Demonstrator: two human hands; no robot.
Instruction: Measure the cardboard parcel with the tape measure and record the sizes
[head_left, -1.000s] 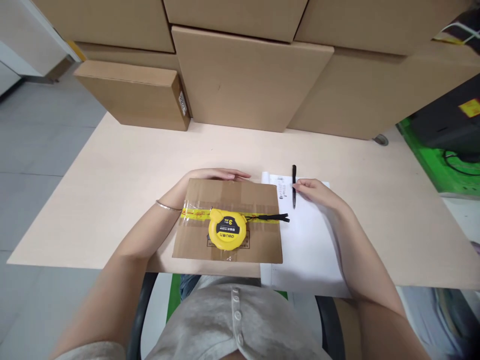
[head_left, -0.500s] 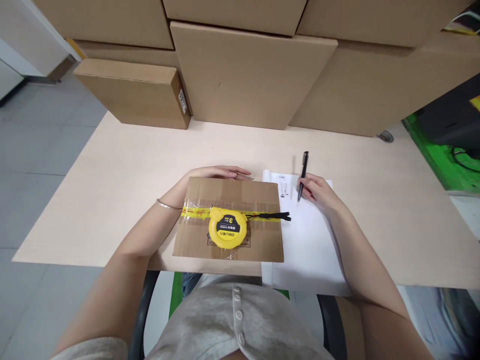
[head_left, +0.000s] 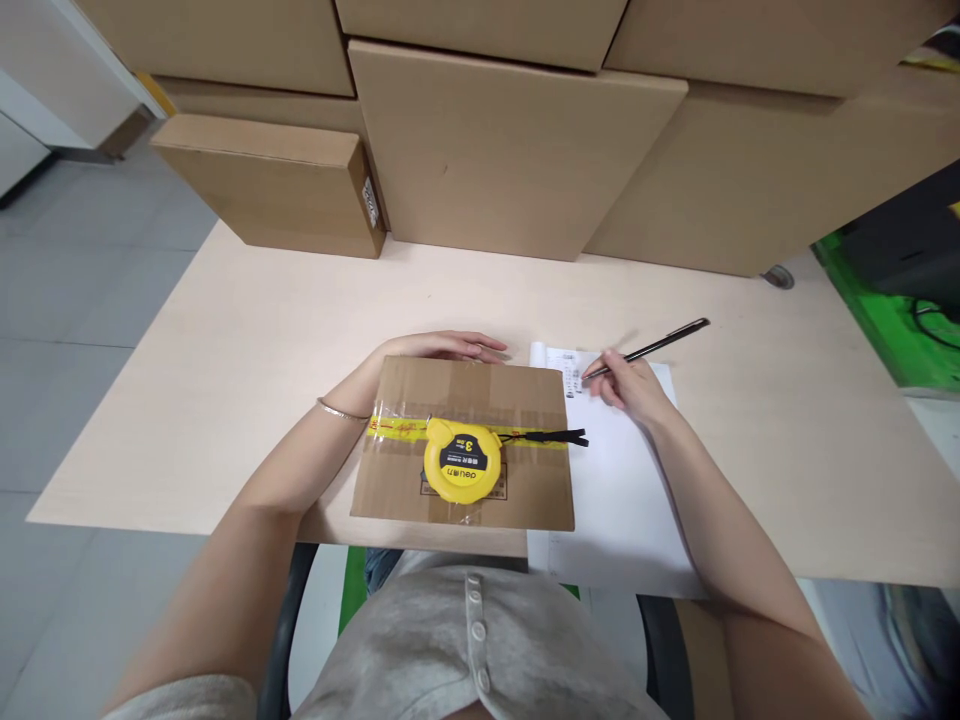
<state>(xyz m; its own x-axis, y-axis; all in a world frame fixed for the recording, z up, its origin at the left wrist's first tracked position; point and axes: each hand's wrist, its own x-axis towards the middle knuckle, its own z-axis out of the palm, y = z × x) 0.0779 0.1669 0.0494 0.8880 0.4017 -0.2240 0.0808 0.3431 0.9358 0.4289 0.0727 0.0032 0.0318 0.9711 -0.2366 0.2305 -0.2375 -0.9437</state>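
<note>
My right hand [head_left: 626, 387] pinches a dark pen [head_left: 671, 336], its tip low over the written marks near the top of a white paper pad [head_left: 611, 480]. The pen leans far over to the right. My left hand [head_left: 450, 346] lies on the table behind a small cardboard box [head_left: 536, 500], fingers stretched out and holding nothing. On top of that box rests a yellow tape measure [head_left: 463, 465] with a black wrist strap [head_left: 555, 437]. The box covers part of the pad's left side.
Large cardboard boxes [head_left: 510, 150] stand stacked along the back of the pale table [head_left: 187, 400]. A flatter box [head_left: 277, 195] sits at the back left. A round metal fitting [head_left: 778, 277] is at the back right. Dark equipment [head_left: 900, 250] stands beyond the right edge.
The pen has swung from nearly upright to leaning right, and its tip has shifted left toward the written marks. My left hand, the box and the tape measure stay in place.
</note>
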